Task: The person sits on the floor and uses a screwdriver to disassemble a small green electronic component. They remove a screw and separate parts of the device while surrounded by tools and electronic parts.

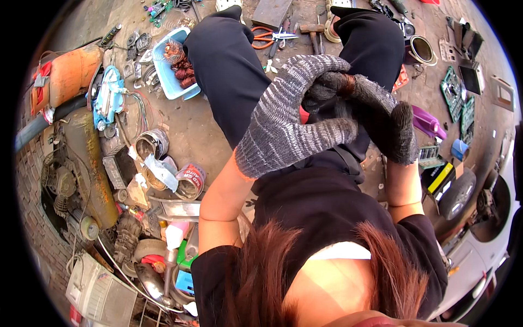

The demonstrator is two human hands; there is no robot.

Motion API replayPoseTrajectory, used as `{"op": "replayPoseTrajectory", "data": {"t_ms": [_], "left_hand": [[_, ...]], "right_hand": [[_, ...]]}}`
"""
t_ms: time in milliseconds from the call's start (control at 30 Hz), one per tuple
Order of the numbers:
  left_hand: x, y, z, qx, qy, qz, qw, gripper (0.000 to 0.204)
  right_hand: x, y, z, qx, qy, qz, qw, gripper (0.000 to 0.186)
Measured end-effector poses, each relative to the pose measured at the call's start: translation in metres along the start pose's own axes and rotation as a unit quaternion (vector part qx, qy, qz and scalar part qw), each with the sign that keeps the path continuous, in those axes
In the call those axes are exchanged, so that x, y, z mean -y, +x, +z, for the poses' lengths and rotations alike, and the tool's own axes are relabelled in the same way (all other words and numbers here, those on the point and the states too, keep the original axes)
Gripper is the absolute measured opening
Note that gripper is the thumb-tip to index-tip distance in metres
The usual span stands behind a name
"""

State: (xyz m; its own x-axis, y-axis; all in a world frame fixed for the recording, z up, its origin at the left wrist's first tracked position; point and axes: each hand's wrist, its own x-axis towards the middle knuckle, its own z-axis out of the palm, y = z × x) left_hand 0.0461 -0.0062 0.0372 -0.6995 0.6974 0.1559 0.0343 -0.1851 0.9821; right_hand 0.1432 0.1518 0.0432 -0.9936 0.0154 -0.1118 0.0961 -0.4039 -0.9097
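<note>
My left hand (286, 120), in a grey striped knit glove, curves over from the left with its thumb stretched out. My right hand (384, 109), in a darker grey glove, meets it above my lap with fingers bent inward. A small copper-brown piece (345, 86) shows between the fingertips of both hands; most of it is covered, so its kind cannot be told. Beside my left knee, a light blue plastic tub (161, 68) holds several copper wire coils (184, 75). A hammer (312, 30) and orange-handled cutters (263, 39) lie on the ground between my feet.
Open tin cans (189, 182) and a blue-wrapped part with wires (109, 98) are at the left, near an orange cylinder (73, 76). Green circuit boards (452, 94), a purple plastic piece (427, 122), a metal pot (420, 50) and a tyre (458, 193) lie right.
</note>
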Motion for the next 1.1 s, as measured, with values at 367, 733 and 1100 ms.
{"op": "replayPoseTrajectory", "data": {"t_ms": [367, 733, 1100], "left_hand": [[-0.009, -0.025, -0.013, 0.067, 0.06, -0.108, 0.99, 0.03], [-0.018, -0.06, 0.004, 0.009, -0.015, -0.134, 0.991, 0.031], [0.0, -0.042, 0.008, -0.016, -0.064, -0.073, 0.995, 0.05]], "right_hand": [[0.021, -0.025, -0.003, 0.148, -0.094, 0.148, 0.973, 0.042], [0.04, -0.025, 0.014, 0.187, -0.161, 0.128, 0.961, 0.033], [-0.003, -0.022, -0.026, 0.145, -0.452, -0.167, 0.864, 0.047]]}}
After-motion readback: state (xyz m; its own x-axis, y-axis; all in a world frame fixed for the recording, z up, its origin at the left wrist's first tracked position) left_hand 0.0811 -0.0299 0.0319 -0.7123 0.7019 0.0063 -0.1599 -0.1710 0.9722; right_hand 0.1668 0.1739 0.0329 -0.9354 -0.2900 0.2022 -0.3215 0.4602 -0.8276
